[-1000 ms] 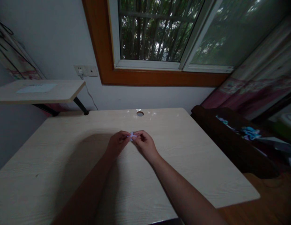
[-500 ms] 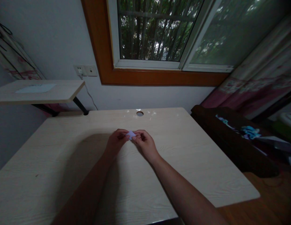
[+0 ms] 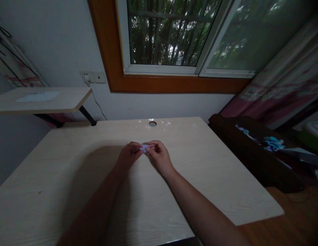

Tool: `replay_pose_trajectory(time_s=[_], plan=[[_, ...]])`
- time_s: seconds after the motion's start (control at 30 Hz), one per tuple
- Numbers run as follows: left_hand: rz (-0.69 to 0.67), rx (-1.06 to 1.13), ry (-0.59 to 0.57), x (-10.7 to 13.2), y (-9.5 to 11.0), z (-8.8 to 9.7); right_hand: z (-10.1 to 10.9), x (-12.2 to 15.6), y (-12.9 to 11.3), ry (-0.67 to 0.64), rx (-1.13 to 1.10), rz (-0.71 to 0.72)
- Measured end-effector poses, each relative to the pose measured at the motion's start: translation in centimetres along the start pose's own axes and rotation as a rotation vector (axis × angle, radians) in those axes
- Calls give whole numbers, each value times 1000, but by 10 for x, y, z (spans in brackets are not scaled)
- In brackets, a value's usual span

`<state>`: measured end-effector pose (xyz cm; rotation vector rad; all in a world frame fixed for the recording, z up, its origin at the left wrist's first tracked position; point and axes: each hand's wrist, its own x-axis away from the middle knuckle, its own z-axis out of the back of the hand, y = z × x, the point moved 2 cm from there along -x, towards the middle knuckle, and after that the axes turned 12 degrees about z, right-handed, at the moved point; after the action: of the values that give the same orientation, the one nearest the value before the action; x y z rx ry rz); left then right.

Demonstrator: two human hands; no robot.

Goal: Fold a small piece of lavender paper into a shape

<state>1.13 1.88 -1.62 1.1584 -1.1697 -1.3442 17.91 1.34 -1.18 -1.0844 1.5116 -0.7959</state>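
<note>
Between my two hands is a small piece of pale purple folded paper (image 3: 143, 148), pinched at both sides just over the desk. My left hand (image 3: 128, 153) grips its left side with thumb and fingers closed. On the other side, my right hand (image 3: 159, 155) pinches the right part, its thumb lying across the front of the paper. Fingers cover most of the paper's edges, so its full shape is hidden.
The pale wooden desk (image 3: 205, 177) spreads under both forearms. A round cable hole (image 3: 152, 124) lies beyond my hands. To the left stands a raised shelf (image 3: 71, 99) on black legs. Past the desk's right edge sits a dark brown piece of furniture (image 3: 233, 143) with cloth on it.
The paper showed as a diamond earlier and now looks flatter and narrower. My right thumb and fingers have shifted slightly on it; both hands stay in nearly the same place.
</note>
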Motion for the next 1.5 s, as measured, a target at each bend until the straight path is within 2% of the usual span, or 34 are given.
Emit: replay_pose_trajectory(time_s=[0.2, 0.37, 0.57, 0.73, 1.0, 1.33, 1.5], plan=[[24, 56, -70, 4, 8, -1, -1, 0, -3, 8, 15, 15], [57, 63, -34, 1, 5, -2, -2, 0, -3, 20, 3, 17], [114, 73, -91, 0, 1, -3, -1, 4, -6, -64, 189, 58], [126, 2, -54, 1, 6, 1, -3, 4, -15, -139, 297, 133], [178, 66, 21, -1, 12, 1, -5, 4, -16, -168, 336, 205], [236, 173, -71, 0, 10, -3, -4, 2, -26, -147, 379, 283], [186, 61, -107, 0, 10, -3, -3, 1, -27, -135, 402, 300]])
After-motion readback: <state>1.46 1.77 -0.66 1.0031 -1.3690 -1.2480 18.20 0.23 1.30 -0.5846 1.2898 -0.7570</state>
